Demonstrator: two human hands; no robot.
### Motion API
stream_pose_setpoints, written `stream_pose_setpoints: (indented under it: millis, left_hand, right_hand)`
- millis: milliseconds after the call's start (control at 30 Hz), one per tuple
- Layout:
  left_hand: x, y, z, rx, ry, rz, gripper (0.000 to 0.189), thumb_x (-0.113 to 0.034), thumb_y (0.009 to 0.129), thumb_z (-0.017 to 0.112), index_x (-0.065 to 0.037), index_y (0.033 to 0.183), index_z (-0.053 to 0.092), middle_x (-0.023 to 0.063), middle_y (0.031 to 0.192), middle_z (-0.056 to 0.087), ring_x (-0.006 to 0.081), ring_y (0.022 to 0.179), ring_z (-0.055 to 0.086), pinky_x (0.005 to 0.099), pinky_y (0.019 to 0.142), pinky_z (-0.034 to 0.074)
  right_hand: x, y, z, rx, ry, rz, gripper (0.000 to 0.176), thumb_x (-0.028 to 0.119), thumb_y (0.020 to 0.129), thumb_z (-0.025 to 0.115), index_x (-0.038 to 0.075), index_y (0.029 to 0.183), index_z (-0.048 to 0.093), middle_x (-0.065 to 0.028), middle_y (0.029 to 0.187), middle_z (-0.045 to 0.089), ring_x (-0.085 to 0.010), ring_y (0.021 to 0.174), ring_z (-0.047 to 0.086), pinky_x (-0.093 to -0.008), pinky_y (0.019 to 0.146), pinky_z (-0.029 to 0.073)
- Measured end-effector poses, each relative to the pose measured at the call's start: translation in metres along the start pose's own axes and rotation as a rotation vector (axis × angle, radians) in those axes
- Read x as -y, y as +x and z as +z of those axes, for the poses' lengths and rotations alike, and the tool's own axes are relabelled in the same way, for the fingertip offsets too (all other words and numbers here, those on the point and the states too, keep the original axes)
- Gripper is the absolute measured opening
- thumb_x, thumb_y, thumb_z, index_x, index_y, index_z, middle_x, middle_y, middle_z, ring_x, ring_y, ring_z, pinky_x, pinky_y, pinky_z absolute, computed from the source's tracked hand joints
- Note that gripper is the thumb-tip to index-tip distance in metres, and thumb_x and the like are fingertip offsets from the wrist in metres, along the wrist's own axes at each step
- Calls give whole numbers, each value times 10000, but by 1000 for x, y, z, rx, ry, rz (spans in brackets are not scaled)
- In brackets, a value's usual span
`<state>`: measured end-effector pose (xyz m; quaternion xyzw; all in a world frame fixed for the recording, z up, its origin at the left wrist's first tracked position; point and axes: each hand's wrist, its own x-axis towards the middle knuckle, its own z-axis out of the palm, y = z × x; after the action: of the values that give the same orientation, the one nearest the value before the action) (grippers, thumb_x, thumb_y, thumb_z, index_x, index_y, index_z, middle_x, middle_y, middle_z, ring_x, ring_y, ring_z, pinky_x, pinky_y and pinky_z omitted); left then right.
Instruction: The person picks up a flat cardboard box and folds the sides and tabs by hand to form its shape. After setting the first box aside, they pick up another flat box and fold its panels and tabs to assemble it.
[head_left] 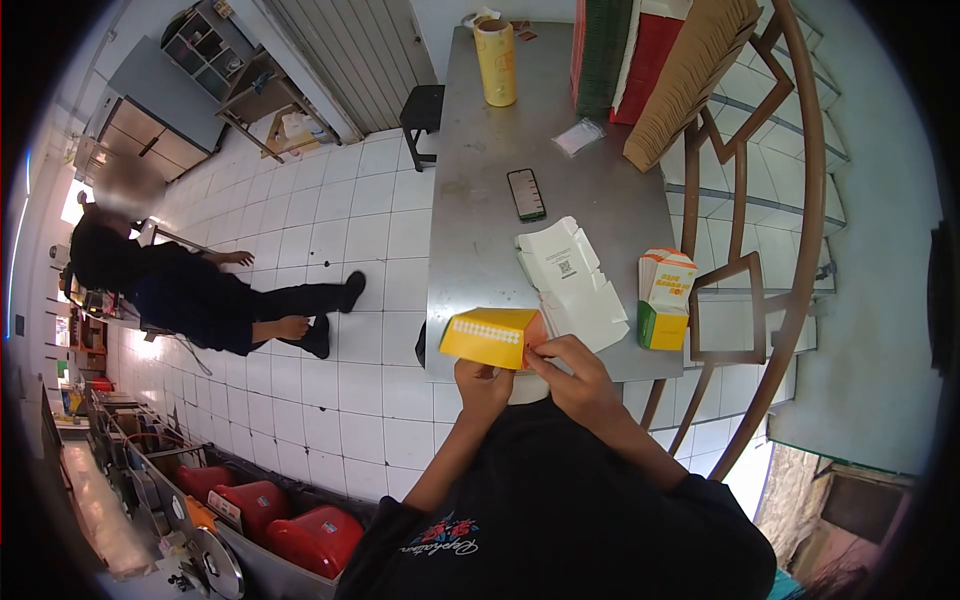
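Note:
A yellow food carton (pixel 482 338) with a row of white shapes and an orange end is up off the near edge of the table. My left hand (pixel 484 388) holds it from below, fingers closed at its underside. At its orange end, my right hand (pixel 574 376) pinches the flap between thumb and fingers. Just beyond lie flat, unfolded cartons (pixel 580 290), white side up, one with a printed square code. To the right a stack of yellow, orange and green cartons (pixel 664 302) lies at the table's edge.
On the metal table (pixel 465 200) are a phone (pixel 526 194), a clear plastic packet (pixel 578 137), a yellow roll (pixel 495 64) and tall stacks of cardboard (pixel 690 80). A brown railing (pixel 808 200) borders the right side. Another person (pixel 180 280) is at the left, near red containers (pixel 315 540).

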<state>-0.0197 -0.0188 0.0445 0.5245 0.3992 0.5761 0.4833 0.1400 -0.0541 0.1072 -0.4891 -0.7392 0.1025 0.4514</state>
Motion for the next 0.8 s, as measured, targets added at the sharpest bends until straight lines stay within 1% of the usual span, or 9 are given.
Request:
stream_pose_setpoints:
  millis: [67, 233, 433, 500, 600, 633, 700, 733, 800]
  left_hand:
    - [3, 2, -2, 22, 104, 93, 147, 37, 877, 751, 46, 1022, 729, 82, 1000, 720, 144, 935, 675, 279, 825, 534]
    - [3, 12, -16, 177, 173, 31, 142, 46, 873, 730, 16, 1009, 752, 104, 1008, 730, 188, 934, 687, 286, 833, 513]
    - [4, 10, -9, 357, -263, -239, 161, -31, 1000, 649, 39, 1144, 663, 111, 1102, 715, 193, 1062, 682, 327, 952, 529]
    - [1, 12, -8, 396, -336, -168, 179, -76, 1013, 650, 43, 1147, 647, 137, 1149, 696, 217, 1118, 666, 365, 976, 540]
    - [-8, 17, -4, 353, -459, -376, 136, -49, 999, 662, 49, 1093, 652, 160, 1271, 628, 219, 1214, 623, 380, 1018, 535]
    - [-7, 15, -2, 355, -459, -375, 136, -49, 999, 662, 49, 1093, 652, 160, 1271, 628, 219, 1214, 623, 380, 1018, 535]
    - [-1, 11, 5, 239, -226, -181, 113, -29, 954, 718, 25, 1051, 696, 152, 1283, 607, 218, 1204, 615, 358, 984, 538]
    - [2, 10, 4, 181, -138, -134, 66, -9, 940, 727, 11, 1000, 709, 127, 1178, 649, 190, 1069, 648, 319, 898, 535]
    - [8, 14, -4, 201, -34, -84, 68, -22, 958, 709, 32, 998, 699, 114, 1102, 662, 170, 996, 656, 296, 869, 529]
  right_hand:
    - [-1, -3, 5, 7, 20, -3, 248, -103, 739, 721, -28, 974, 744, -97, 947, 661, -258, 873, 671, -355, 746, 566]
    - [-13, -6, 5, -3, 115, 49, 226, -73, 744, 774, -20, 960, 729, -105, 976, 661, -266, 920, 675, -368, 792, 564]
    - [-11, 3, 5, -101, 269, 203, 296, 43, 758, 856, 50, 973, 654, -130, 1152, 617, -291, 1041, 664, -380, 882, 543]
    - [-21, -2, 7, -97, 261, 223, 323, 57, 755, 867, 62, 976, 632, -133, 1173, 607, -300, 1083, 655, -389, 910, 535]
    - [-34, -10, 13, -121, 188, 250, 334, 56, 759, 863, 55, 972, 605, -126, 1146, 605, -305, 1096, 639, -400, 924, 523]
    - [-34, -11, 15, -104, 130, 226, 340, 27, 756, 855, 48, 971, 593, -136, 1130, 607, -290, 1068, 640, -382, 899, 524]
    - [-37, -14, 16, -90, 69, 205, 346, -1, 752, 848, 40, 970, 582, -146, 1113, 609, -276, 1041, 641, -364, 874, 525]
    - [-39, -15, 16, -23, 246, 241, 316, 3, 785, 823, 48, 979, 579, -135, 1107, 599, -265, 1033, 630, -358, 873, 518]
    - [-50, -21, 22, 41, 421, 275, 285, 7, 818, 799, 57, 989, 576, -123, 1101, 588, -254, 1025, 619, -352, 871, 511]
